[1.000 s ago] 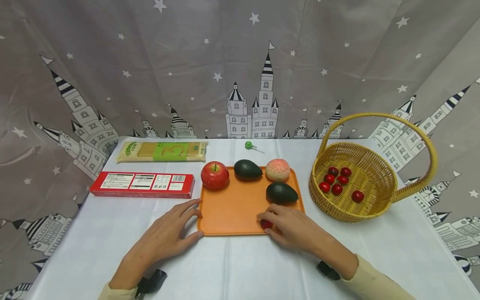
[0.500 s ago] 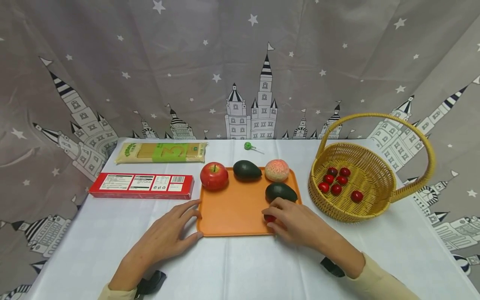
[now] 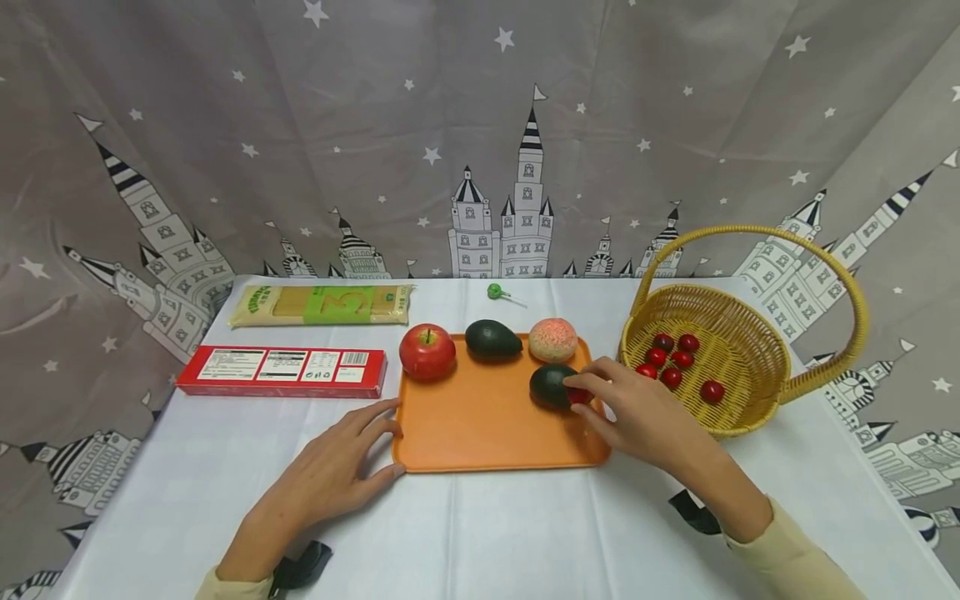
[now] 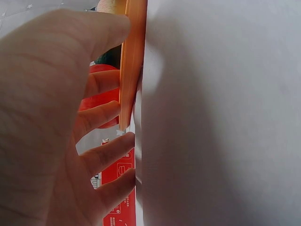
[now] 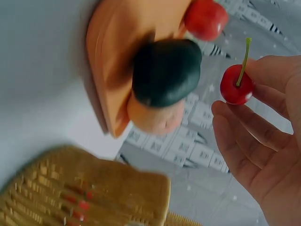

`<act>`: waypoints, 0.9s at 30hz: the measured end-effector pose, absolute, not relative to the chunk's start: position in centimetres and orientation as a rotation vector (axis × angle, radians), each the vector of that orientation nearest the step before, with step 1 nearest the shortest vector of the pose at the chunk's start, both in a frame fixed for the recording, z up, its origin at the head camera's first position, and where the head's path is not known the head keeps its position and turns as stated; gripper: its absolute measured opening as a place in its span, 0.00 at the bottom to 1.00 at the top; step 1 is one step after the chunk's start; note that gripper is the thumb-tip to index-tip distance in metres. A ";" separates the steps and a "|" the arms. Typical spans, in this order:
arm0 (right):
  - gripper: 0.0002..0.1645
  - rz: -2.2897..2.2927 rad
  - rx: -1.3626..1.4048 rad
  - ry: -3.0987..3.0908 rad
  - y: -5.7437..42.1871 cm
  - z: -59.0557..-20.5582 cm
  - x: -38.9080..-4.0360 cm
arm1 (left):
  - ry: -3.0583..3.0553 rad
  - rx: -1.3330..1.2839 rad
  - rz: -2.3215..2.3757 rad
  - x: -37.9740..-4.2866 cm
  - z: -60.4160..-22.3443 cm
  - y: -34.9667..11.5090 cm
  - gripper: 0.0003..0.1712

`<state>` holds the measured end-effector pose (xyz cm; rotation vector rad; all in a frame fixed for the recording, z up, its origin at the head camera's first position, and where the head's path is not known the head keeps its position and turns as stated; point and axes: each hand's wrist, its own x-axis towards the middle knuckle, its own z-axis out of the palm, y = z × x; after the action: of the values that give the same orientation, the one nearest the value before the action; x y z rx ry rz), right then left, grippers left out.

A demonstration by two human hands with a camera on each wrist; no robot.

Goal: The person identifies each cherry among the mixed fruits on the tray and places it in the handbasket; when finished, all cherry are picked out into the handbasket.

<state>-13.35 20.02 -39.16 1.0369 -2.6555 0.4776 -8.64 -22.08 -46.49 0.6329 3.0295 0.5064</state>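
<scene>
My right hand [image 3: 648,417] pinches a red cherry [image 5: 236,84] with a green stem between thumb and fingertips. In the head view it is above the tray's right side, partly covering the nearer dark green avocado [image 3: 550,386]. My left hand [image 3: 330,467] rests at the left edge of the orange tray [image 3: 480,433], its fingers loosely bent and the fingertips touching the rim. A red apple [image 3: 427,352], a second avocado [image 3: 492,341] and a pinkish peach [image 3: 553,340] sit along the tray's far side.
A wicker basket [image 3: 750,350] with a tall handle stands on the right, with several cherries [image 3: 682,359] inside. On the left lie a noodle packet [image 3: 322,305] and a red box [image 3: 285,372]. A green lollipop [image 3: 495,291] lies behind the tray.
My right hand has lifted the cherry from the tray's front right part and moved right and away from me, toward the basket. The left hand has stayed in place.
</scene>
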 end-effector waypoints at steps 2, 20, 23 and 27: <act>0.23 0.463 0.993 -2.661 20.6 -38.8 -13.6 | 3.030 0.628 0.506 -8.7 -46.5 -22.1 0.27; 0.24 0.461 0.742 -2.721 27.1 -38.3 -15.0 | 3.019 0.631 0.513 -8.7 -46.5 -22.2 0.28; 0.25 0.448 0.698 -2.727 28.2 -38.3 -15.0 | 3.022 0.631 0.514 -8.7 -46.6 -22.2 0.28; 0.25 0.442 0.646 -2.729 29.6 -38.4 -15.3 | 3.025 0.634 0.517 -8.7 -46.5 -22.2 0.28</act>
<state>-15.29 29.62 -38.42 0.6463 -2.7290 0.4418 -8.66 -22.16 -46.50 0.6338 3.0251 0.5167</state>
